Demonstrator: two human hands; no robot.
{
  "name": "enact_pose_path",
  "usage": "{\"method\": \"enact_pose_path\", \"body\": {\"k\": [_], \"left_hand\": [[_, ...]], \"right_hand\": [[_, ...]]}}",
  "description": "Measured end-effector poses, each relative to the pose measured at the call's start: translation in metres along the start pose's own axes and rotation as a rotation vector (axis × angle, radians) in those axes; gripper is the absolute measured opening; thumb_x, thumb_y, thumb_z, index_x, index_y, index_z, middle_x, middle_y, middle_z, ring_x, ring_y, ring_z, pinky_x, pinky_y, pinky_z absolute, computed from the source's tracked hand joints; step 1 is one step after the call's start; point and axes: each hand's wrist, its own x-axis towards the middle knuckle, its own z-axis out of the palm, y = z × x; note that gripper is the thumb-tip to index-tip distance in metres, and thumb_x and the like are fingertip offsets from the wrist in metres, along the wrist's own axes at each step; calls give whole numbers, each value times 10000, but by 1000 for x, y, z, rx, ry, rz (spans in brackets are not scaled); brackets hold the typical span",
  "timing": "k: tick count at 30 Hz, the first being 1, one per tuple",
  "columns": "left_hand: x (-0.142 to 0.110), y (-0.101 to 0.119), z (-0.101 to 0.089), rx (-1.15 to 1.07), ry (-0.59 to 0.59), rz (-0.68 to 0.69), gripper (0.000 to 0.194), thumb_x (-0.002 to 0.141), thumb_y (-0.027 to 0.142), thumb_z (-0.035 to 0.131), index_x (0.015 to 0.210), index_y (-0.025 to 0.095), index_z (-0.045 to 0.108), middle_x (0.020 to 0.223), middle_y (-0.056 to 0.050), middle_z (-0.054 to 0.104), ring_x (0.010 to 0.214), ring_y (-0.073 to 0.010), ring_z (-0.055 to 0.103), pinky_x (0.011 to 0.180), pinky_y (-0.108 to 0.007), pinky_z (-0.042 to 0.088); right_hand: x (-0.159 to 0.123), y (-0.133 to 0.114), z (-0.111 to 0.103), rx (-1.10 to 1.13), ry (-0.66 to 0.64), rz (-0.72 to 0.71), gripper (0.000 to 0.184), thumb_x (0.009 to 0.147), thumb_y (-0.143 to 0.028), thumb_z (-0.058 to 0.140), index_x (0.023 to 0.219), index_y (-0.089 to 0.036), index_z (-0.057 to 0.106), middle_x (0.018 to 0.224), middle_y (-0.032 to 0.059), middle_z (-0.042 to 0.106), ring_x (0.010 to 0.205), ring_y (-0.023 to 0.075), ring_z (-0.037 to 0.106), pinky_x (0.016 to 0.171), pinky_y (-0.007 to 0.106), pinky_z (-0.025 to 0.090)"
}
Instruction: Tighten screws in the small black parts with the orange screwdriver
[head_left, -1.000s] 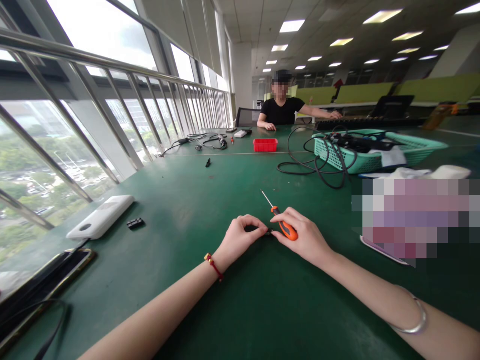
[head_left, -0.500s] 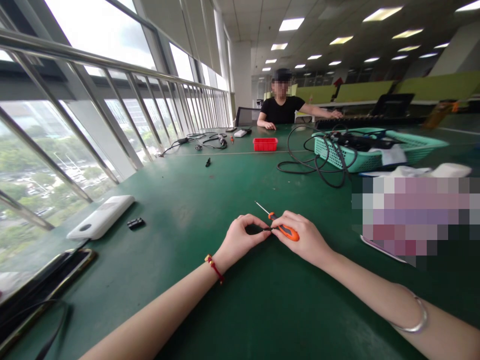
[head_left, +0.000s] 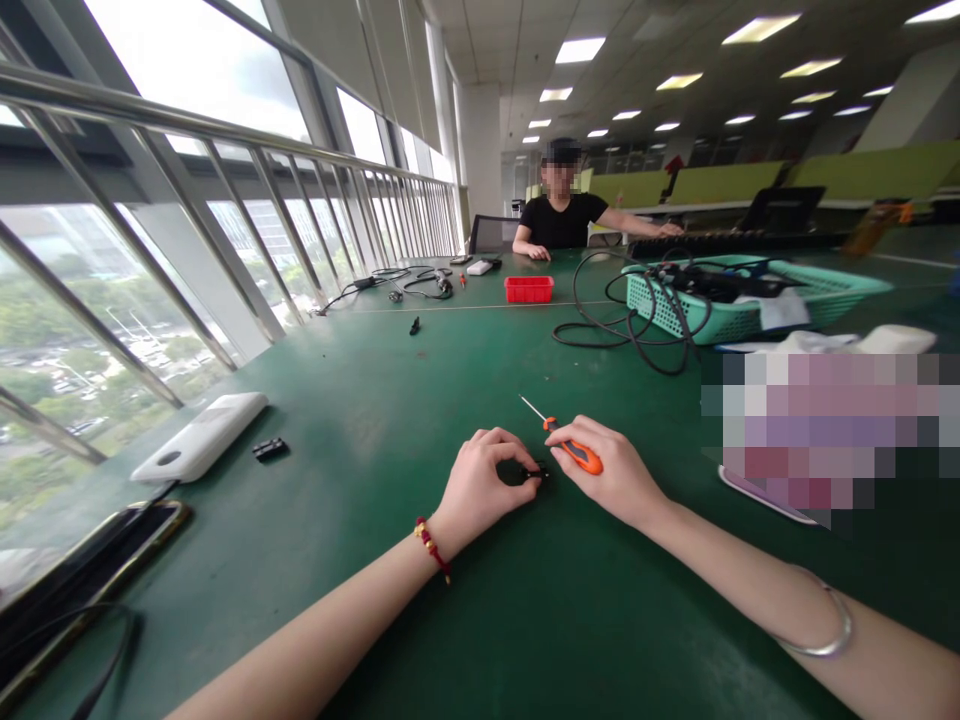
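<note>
Between the thumb and fingers of my left hand [head_left: 487, 474] is a small black part [head_left: 538, 470], pinched low over the green table [head_left: 360, 580]; my fingers hide much of it, so its exact kind does not show. My right hand [head_left: 606, 468] is closed on a screwdriver [head_left: 581, 456] with an orange and dark grey handle. Its thin metal shaft points up and to the left, away from the black part. A gap separates the two hands. Another black piece [head_left: 270, 449] lies on the table to the left.
At left lie a white power bank [head_left: 201, 436] and a phone [head_left: 97, 575] with a cable. Farther off are a small black piece [head_left: 415, 326], a red tray [head_left: 529, 290] and a teal basket [head_left: 739, 318] with trailing black cables. A person [head_left: 559, 220] sits across the table.
My hands have come apart: the right one, with the screwdriver, has moved slightly right off the black part. My left hand has turned a little and the part sits lower.
</note>
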Motion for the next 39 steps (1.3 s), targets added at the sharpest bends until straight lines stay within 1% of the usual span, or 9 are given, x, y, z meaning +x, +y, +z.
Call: {"method": "enact_pose_path", "body": {"k": [4, 8, 13, 17, 24, 27, 32, 36, 39], "left_hand": [[0, 0, 1, 45, -22, -7, 47, 638, 203, 660, 684, 216, 660, 887, -14, 634, 875, -196, 543, 854, -345, 413], [0, 1, 1, 44, -4, 7, 49, 646, 199, 651, 691, 215, 662, 881, -16, 636, 871, -194, 542, 854, -343, 409], [0, 0, 0, -16, 38, -8, 50, 674, 208, 643, 716, 210, 669, 857, -17, 638, 857, -183, 543, 838, -328, 415], [0, 0, -1, -43, 37, -15, 58, 690, 231, 641, 735, 206, 669, 864, -20, 641, 862, -179, 547, 842, -325, 416], [-2, 5, -1, 101, 55, 34, 48, 676, 219, 637, 721, 212, 652, 857, -16, 646, 857, -190, 542, 827, -340, 411], [-3, 4, 0, 88, 55, 56, 41, 676, 214, 638, 716, 213, 651, 869, -14, 657, 875, -191, 548, 840, -342, 412], [-3, 1, 2, 36, 3, 73, 64, 676, 190, 634, 720, 221, 669, 893, -12, 679, 893, -193, 561, 853, -345, 425], [-2, -1, 3, 37, -26, 85, 82, 687, 185, 622, 726, 223, 684, 902, -17, 677, 887, -191, 565, 864, -345, 437], [-5, -3, -2, 51, -29, 71, 86, 694, 183, 610, 717, 216, 686, 900, -25, 666, 876, -186, 566, 849, -332, 453]], "right_hand": [[-1, -1, 0, -18, -15, -24, 146, 819, -232, 486, 868, -223, 623, 830, 23, 589, 711, 131, 576, 679, 249, 456], [-1, -2, 0, -60, -64, -70, 119, 793, -224, 522, 858, -228, 622, 822, 15, 591, 724, 134, 564, 673, 253, 448], [0, -2, 1, -183, -94, -169, 91, 763, -228, 581, 845, -222, 619, 799, 14, 602, 762, 156, 542, 728, 303, 399], [1, 0, 1, -201, -102, -194, 82, 790, -230, 567, 849, -215, 621, 799, 15, 603, 782, 159, 528, 763, 317, 369], [0, -4, -1, -241, -91, -251, 78, 793, -208, 558, 826, -212, 629, 767, 21, 588, 762, 160, 514, 745, 313, 354], [0, -5, -2, -262, -95, -272, 86, 788, -206, 556, 830, -213, 631, 758, 21, 585, 763, 165, 518, 746, 317, 355], [0, -2, -2, -228, -59, -214, 109, 784, -245, 555, 860, -215, 627, 794, 24, 597, 765, 163, 532, 745, 310, 372], [0, 1, -2, -198, -14, -136, 117, 799, -220, 525, 856, -218, 627, 805, 21, 608, 738, 149, 544, 717, 289, 386], [1, 1, -2, -184, -19, -93, 122, 801, -210, 517, 852, -219, 627, 808, 19, 608, 725, 145, 544, 706, 286, 387]]}}
